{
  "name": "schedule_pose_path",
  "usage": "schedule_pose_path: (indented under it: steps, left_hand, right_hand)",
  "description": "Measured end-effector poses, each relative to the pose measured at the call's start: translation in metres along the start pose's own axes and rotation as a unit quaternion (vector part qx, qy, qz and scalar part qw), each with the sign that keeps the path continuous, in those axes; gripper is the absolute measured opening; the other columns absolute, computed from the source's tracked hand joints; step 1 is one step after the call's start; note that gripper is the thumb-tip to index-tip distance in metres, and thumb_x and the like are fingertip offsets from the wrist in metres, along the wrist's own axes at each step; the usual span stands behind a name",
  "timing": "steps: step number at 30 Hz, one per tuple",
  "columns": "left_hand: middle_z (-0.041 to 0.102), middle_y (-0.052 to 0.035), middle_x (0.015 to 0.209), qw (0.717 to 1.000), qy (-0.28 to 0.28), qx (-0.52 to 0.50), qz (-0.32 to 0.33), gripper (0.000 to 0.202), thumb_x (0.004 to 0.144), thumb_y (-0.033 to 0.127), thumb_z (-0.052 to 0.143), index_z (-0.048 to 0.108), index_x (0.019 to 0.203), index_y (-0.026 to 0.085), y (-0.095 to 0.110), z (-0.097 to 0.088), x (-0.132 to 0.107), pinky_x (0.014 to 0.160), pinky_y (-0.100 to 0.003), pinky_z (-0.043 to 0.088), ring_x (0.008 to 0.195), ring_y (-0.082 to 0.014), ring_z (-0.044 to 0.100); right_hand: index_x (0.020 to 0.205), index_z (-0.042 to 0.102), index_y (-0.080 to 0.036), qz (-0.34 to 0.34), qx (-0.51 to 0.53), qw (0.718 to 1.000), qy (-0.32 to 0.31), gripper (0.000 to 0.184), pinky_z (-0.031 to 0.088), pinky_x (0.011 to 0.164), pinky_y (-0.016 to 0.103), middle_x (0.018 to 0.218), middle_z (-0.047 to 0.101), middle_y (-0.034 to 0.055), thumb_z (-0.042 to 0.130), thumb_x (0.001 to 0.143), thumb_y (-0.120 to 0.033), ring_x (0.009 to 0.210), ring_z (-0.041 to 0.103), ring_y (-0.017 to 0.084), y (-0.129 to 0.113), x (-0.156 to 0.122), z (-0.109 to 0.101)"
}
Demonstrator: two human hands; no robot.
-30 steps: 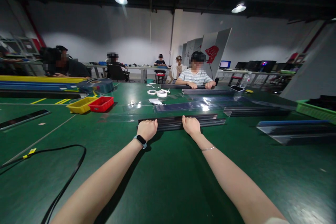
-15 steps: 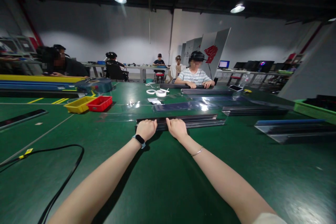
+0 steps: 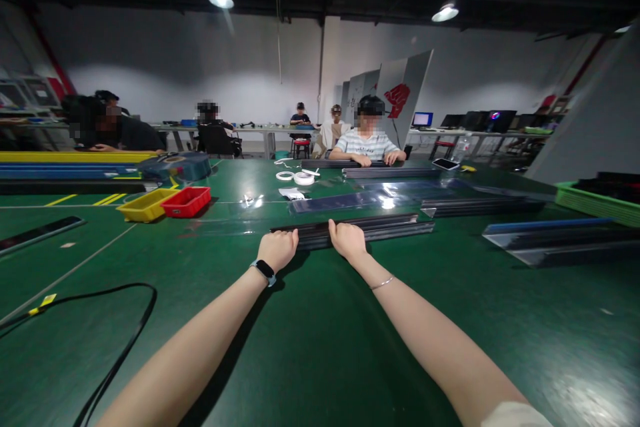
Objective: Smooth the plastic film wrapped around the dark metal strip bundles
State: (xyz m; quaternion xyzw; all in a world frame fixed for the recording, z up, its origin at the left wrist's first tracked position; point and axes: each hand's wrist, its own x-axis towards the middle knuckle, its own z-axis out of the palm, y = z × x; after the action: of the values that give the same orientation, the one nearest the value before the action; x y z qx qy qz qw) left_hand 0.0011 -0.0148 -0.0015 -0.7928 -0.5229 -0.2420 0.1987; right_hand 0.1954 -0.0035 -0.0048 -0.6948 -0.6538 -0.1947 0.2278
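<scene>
Lying crosswise on the green table (image 3: 310,353), a long dark profile (image 3: 390,229) runs left to right straight ahead, the left hand (image 3: 278,249) clamped over its left end, the right hand (image 3: 349,240), set apart, clamped near its middle.

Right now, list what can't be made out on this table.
All in the head view:
- Whether the left hand and right hand grip or merely press the dark rail: the hands themselves hide it.
- Black panel's far end: cut off by the left edge.
- Green basket's full length: cut off by the right edge.
- Phone's screen: too small to read.
</scene>
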Motion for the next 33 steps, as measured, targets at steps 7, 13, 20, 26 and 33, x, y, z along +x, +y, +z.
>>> schedule_pose_path:
  steps: [7,13,20,26,33]
  left_hand:
    - [0.062,-0.01,0.062,0.999,-0.009,-0.023,0.031,0.052,0.088,0.034,0.021,0.061,0.063,0.013,0.001,-0.001,0.001,0.057,-0.027,0.039,0.061,-0.0177,0.059]
    - [0.062,-0.0094,0.064,0.998,-0.011,-0.037,0.056,0.05,0.089,0.034,0.021,0.06,0.066,0.013,0.002,0.0,0.002,0.059,-0.027,0.039,0.062,-0.0167,0.058]
    - [0.063,-0.0088,0.068,0.998,-0.012,-0.028,0.063,0.047,0.089,0.033,0.021,0.059,0.07,0.013,0.002,0.001,0.001,0.059,-0.026,0.037,0.064,-0.0164,0.058]
    - [0.063,-0.0075,0.069,0.996,-0.018,-0.033,0.077,0.045,0.09,0.033,0.021,0.058,0.072,0.015,0.003,-0.001,0.001,0.059,-0.026,0.037,0.065,-0.0168,0.057]
    - [0.062,-0.0074,0.067,0.996,-0.02,-0.034,0.077,0.044,0.09,0.034,0.021,0.058,0.077,0.015,0.003,-0.006,0.0,0.057,-0.025,0.035,0.063,-0.0154,0.056]
  right_hand:
    - [0.064,0.064,-0.01,0.032,-0.019,0.999,0.004,0.055,0.04,0.065,0.027,0.067,0.064,0.0149,0.025,0.087,-0.041,0.067,0.06,0.019,0.036,0.006,0.0]
    - [0.066,0.064,-0.009,-0.004,-0.024,1.0,0.015,0.053,0.039,0.067,0.027,0.068,0.063,0.015,0.025,0.087,-0.039,0.069,0.06,0.019,0.019,0.002,-0.005]
    - [0.074,0.063,-0.016,-0.162,0.01,0.987,-0.003,0.047,0.037,0.064,0.024,0.07,0.064,0.0076,0.023,0.09,-0.035,0.067,0.058,0.014,-0.034,-0.009,-0.007]
    - [0.073,0.063,-0.012,-0.151,-0.002,0.989,0.002,0.045,0.037,0.061,0.023,0.066,0.064,0.0099,0.025,0.089,-0.031,0.063,0.058,0.014,-0.031,-0.008,-0.001]
    - [0.07,0.064,-0.009,-0.123,-0.024,0.992,0.015,0.044,0.037,0.059,0.024,0.065,0.063,0.0117,0.027,0.088,-0.028,0.061,0.057,0.015,-0.012,-0.007,0.002]
